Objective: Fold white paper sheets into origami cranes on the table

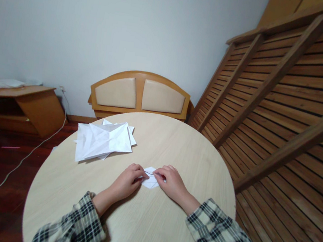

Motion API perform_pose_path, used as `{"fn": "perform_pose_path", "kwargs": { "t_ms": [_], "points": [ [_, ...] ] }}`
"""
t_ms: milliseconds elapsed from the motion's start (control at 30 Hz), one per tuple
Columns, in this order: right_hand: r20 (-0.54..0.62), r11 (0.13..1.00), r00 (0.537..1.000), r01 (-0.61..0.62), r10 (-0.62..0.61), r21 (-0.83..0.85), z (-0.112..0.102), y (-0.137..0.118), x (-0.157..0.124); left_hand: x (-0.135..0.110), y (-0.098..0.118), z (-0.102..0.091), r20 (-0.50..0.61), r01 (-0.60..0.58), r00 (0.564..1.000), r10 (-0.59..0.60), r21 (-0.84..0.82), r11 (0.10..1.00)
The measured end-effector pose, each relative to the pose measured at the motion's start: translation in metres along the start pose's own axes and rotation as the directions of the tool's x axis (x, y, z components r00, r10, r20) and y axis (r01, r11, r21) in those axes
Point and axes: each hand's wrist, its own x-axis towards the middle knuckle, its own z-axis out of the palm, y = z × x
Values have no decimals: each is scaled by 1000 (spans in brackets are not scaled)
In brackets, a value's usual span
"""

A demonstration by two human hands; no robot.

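Observation:
A small folded piece of white paper (150, 179) lies on the round light-wood table (146, 224). My left hand (127, 180) pinches its left side with curled fingers. My right hand (171, 181) pinches its right side, fingers pressed together on the fold. Both forearms wear plaid sleeves and rest on the tabletop. Part of the paper is hidden under my fingers.
A pile of creased white paper sheets (102, 139) lies on the table at the far left. Behind the table stands a wooden headboard (139, 93) against the wall. A slatted wooden bed frame (287, 107) leans at the right. A low wooden cabinet (21, 106) and a white cable (18, 164) are at the left.

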Motion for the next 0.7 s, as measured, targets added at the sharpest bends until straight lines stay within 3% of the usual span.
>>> {"fn": "perform_pose_path", "kwargs": {
  "t_ms": [700],
  "points": [
    [6,993,999,-33,34,-113,1,-4,-1,2,5,3,-29,22,999,-19,74,997]
  ]
}}
